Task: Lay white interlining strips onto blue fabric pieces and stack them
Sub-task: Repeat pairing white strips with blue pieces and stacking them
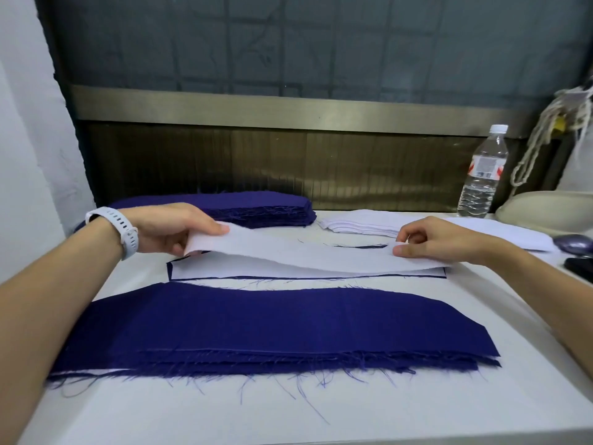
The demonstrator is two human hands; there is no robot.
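One long white interlining strip (305, 256), stretched left-right, pinched endwise by left hand (173, 226) and right hand (431, 239); two blue fabric stacks (272, 322) flank it.

Black object (579, 268) cut off at right edge, unidentifiable; blue fabric piece (168, 270) mostly hidden beneath white interlining strip (305, 252).

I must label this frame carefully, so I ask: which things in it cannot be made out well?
Blue piece under the strip: head view, the strip covers it; only thin edges show.
Bottle label: head view, too small to read.
Black object: head view, cut off by the right edge.
Near stack: head view, layer count hidden by the top piece.
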